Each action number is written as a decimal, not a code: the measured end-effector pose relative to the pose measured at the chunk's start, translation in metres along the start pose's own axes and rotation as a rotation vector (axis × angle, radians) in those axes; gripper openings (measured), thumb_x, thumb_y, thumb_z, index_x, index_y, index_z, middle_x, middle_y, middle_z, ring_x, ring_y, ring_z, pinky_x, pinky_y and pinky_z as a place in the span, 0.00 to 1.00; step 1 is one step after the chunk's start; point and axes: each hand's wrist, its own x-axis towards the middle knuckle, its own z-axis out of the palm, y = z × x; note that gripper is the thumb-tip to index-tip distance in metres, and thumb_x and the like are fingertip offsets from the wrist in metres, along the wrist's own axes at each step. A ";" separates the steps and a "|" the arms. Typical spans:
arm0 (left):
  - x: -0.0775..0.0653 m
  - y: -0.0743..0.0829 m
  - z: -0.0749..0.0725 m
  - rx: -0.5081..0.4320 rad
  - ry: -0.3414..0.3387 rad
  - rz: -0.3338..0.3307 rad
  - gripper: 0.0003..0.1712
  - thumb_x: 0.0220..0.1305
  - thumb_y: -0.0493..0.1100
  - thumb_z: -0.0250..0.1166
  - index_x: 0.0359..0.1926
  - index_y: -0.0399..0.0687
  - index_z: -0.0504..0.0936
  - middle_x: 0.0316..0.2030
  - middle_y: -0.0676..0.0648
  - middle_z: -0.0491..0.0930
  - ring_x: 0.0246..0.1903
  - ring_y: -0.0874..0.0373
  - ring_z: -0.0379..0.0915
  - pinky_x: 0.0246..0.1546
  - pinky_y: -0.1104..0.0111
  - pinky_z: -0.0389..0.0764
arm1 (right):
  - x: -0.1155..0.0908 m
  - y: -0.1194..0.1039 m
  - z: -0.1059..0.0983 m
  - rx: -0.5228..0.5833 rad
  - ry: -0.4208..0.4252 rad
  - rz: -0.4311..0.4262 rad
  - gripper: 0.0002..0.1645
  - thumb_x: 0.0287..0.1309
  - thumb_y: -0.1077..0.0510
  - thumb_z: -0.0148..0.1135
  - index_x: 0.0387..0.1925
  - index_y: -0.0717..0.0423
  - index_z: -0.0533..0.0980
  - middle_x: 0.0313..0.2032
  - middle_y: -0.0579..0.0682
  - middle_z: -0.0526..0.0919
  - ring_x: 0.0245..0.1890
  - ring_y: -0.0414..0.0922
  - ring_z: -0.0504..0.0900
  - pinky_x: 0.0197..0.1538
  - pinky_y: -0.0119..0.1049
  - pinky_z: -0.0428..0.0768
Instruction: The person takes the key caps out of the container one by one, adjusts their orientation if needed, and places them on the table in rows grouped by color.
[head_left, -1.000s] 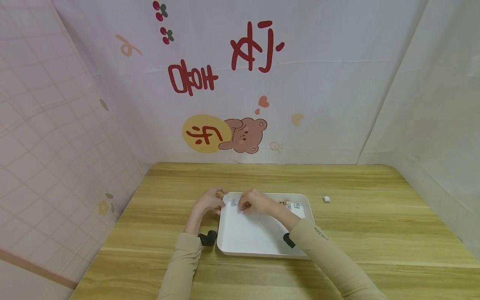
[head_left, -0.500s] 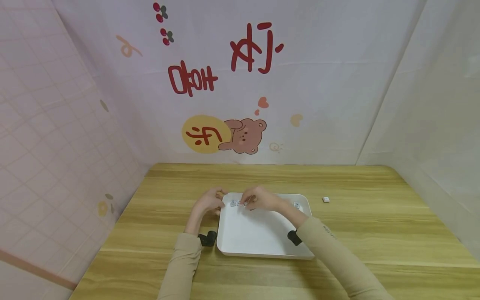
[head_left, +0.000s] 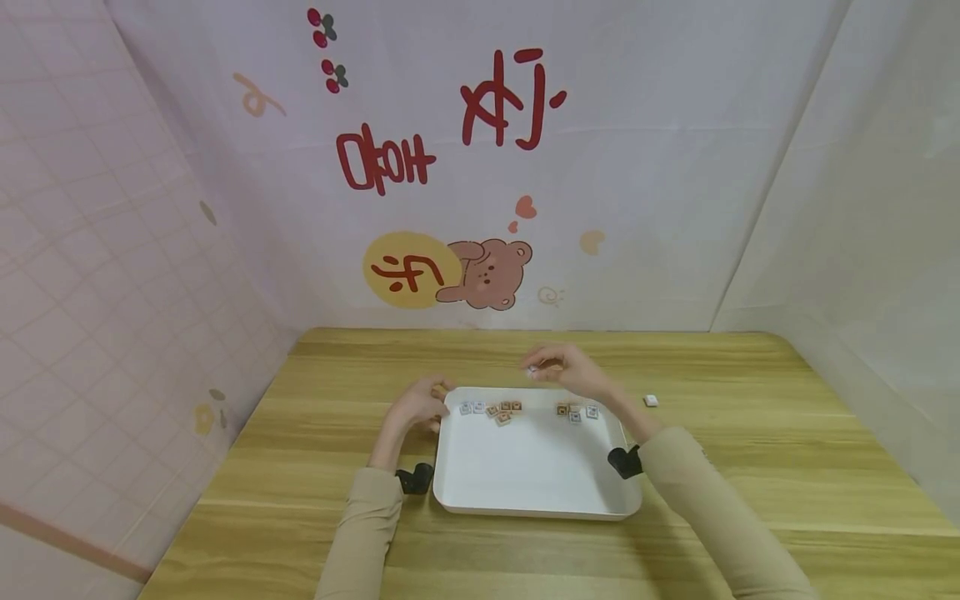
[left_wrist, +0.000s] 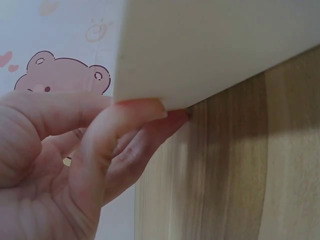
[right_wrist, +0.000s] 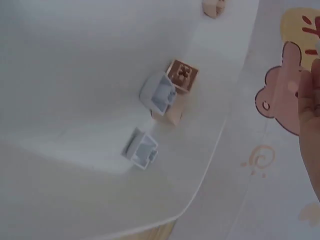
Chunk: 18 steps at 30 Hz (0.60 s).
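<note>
Beyond the back rim of the white tray [head_left: 525,475], my right hand [head_left: 573,371] pinches a small white keycap [head_left: 532,372]. At the tray's back left corner, my left hand [head_left: 417,405] holds the outside of the wall; in the left wrist view its bent fingers [left_wrist: 135,111] touch that corner. Inside the tray, grey and tan keycaps [head_left: 503,419] lie in a group at the back left. A second group sits at the back right, where a brown keycap [right_wrist: 182,76] and a grey keycap [right_wrist: 142,151] show their hollow undersides.
A lone white keycap [head_left: 651,401] lies on the wooden table [head_left: 750,467], right of the tray. A printed cloth [head_left: 637,183] hangs behind the table, and more cloth stands at both sides.
My right hand has moved from the back left of the tray, rightward and past its back rim, uncovering the left group of keycaps. My left hand stays at the corner.
</note>
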 end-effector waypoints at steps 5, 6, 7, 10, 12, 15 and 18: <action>0.001 -0.002 0.000 -0.003 0.000 0.009 0.28 0.51 0.25 0.58 0.56 0.37 0.70 0.43 0.34 0.76 0.23 0.55 0.76 0.17 0.72 0.77 | -0.018 0.002 -0.029 0.088 0.087 0.080 0.16 0.56 0.60 0.60 0.47 0.58 0.78 0.51 0.58 0.78 0.44 0.37 0.78 0.47 0.32 0.80; 0.001 -0.002 0.000 -0.001 -0.001 0.015 0.28 0.51 0.25 0.58 0.56 0.36 0.70 0.43 0.33 0.76 0.23 0.54 0.76 0.16 0.72 0.77 | -0.022 0.003 -0.034 0.106 0.098 0.089 0.18 0.57 0.59 0.60 0.49 0.59 0.77 0.50 0.57 0.78 0.43 0.37 0.79 0.47 0.32 0.80; 0.001 -0.002 0.000 -0.007 -0.002 0.011 0.28 0.51 0.25 0.58 0.56 0.36 0.70 0.43 0.33 0.76 0.23 0.53 0.76 0.16 0.72 0.77 | -0.028 0.006 -0.039 0.124 0.106 0.102 0.19 0.57 0.58 0.59 0.51 0.60 0.76 0.51 0.54 0.78 0.44 0.36 0.79 0.47 0.33 0.80; 0.001 -0.002 0.001 -0.007 -0.003 0.010 0.28 0.51 0.25 0.57 0.57 0.37 0.69 0.44 0.33 0.76 0.24 0.53 0.76 0.16 0.73 0.76 | -0.045 0.015 -0.055 0.155 0.123 0.118 0.23 0.58 0.56 0.59 0.54 0.61 0.73 0.49 0.43 0.80 0.45 0.33 0.79 0.48 0.30 0.80; 0.001 -0.002 0.000 -0.007 -0.001 0.005 0.28 0.51 0.25 0.57 0.57 0.37 0.69 0.44 0.33 0.75 0.24 0.53 0.76 0.16 0.73 0.76 | -0.056 0.021 -0.065 0.169 0.129 0.120 0.24 0.59 0.57 0.58 0.55 0.63 0.72 0.47 0.39 0.80 0.46 0.33 0.79 0.48 0.29 0.79; 0.001 -0.001 0.001 -0.003 0.000 0.004 0.28 0.51 0.25 0.57 0.57 0.37 0.69 0.45 0.33 0.75 0.24 0.53 0.76 0.16 0.73 0.76 | -0.073 0.031 -0.077 0.180 0.141 0.152 0.23 0.58 0.58 0.58 0.54 0.66 0.71 0.45 0.36 0.80 0.45 0.31 0.79 0.48 0.28 0.79; 0.001 -0.002 0.001 0.003 0.002 0.006 0.28 0.52 0.25 0.57 0.57 0.37 0.69 0.45 0.33 0.75 0.24 0.54 0.76 0.16 0.73 0.76 | -0.090 0.041 -0.088 0.168 0.160 0.199 0.23 0.57 0.59 0.60 0.52 0.69 0.71 0.42 0.35 0.80 0.43 0.31 0.79 0.45 0.28 0.79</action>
